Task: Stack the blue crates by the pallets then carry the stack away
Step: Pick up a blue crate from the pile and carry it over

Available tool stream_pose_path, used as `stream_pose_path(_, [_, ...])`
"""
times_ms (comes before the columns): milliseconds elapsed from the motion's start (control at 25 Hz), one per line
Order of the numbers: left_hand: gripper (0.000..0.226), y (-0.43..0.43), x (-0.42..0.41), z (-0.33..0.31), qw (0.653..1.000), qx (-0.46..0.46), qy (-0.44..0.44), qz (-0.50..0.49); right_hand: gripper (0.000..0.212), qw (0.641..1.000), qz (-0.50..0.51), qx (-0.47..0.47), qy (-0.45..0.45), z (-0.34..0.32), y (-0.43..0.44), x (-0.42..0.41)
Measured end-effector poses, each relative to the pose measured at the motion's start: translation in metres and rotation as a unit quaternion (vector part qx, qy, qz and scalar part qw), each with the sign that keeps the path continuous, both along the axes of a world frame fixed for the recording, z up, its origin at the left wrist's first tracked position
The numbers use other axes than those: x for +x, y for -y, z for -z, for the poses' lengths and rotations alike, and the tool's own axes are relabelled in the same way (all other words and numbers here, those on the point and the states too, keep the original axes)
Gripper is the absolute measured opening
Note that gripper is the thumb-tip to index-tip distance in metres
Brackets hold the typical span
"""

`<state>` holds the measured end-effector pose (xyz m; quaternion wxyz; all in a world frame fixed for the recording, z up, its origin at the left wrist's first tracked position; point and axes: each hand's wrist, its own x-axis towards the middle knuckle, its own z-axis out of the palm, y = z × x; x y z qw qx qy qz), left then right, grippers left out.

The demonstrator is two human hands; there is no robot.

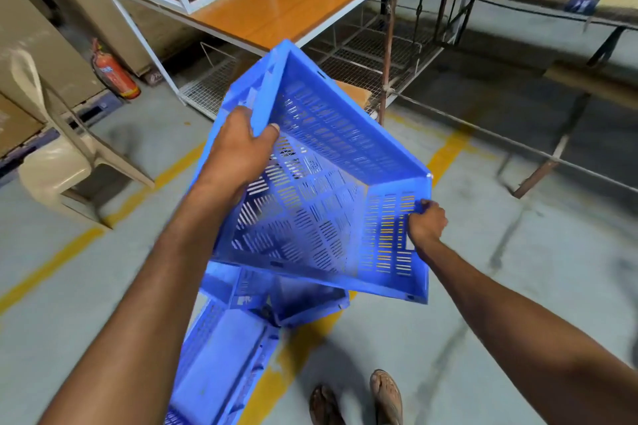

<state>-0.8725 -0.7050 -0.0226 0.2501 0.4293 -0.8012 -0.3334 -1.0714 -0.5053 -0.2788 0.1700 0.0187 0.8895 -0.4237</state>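
Head view: our left hand (238,145) and right hand (425,222) clamp the tilted blue crate (331,190) by opposite rims. More blue crates (224,348) lie beneath it on the floor.

Light: even, fairly bright indoor light
Glare: sheen on the orange tabletop (293,0)
Shadows: soft, under the tables
Blur: motion smear on the lower blue crates (221,355)
Distortion: wide-angle bending at edges

The left hand (238,145) is covering part of the held crate (328,183) rim, its fingers hidden behind the wall. Below that hand, the lower crates (221,348) are lying partly behind the forearm and running off the bottom edge. Beyond the right hand (426,222), the floor (518,269) is blurring.
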Motion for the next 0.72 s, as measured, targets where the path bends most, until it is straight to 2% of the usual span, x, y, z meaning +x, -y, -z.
stream_pose_path(80, [0.018,0.005,0.013,-0.002,0.999,0.034,-0.037,-0.005,0.052,0.997,0.039,0.060,-0.032,-0.007,-0.002,-0.006])
stream_pose_path(120, [0.016,0.007,0.018,-0.003,0.998,0.046,-0.047,-0.008,0.050,0.997,0.055,0.061,-0.006,-0.008,-0.004,-0.009])
stream_pose_path(160, [0.016,0.009,0.022,-0.004,0.997,0.056,-0.050,-0.010,0.044,0.996,0.066,0.029,0.051,-0.008,-0.005,-0.011])
stream_pose_path(240, [0.023,0.018,0.028,-0.005,0.996,0.071,-0.042,-0.025,0.018,0.977,0.055,-0.095,0.182,-0.005,-0.007,-0.013])
stream_pose_path(280, [0.026,0.025,0.031,-0.005,0.996,0.077,-0.033,-0.036,0.010,0.965,0.041,-0.133,0.221,-0.003,-0.008,-0.017])
stream_pose_path(320, [0.028,0.034,0.036,-0.004,0.995,0.085,-0.024,-0.043,0.011,0.957,0.024,-0.154,0.246,0.000,-0.009,-0.021])
stream_pose_path(400, [0.027,0.057,0.046,-0.001,0.992,0.111,0.000,-0.064,0.016,0.935,-0.030,-0.190,0.298,-0.008,-0.010,-0.024])
stream_pose_path(560, [0.033,0.099,0.079,0.019,0.982,0.156,0.062,-0.091,0.027,0.864,-0.113,-0.254,0.419,-0.024,-0.018,-0.023])
stream_pose_path(720, [0.039,0.117,0.124,0.058,0.964,0.159,0.188,-0.104,0.014,0.842,-0.163,-0.241,0.453,-0.041,-0.002,-0.016])
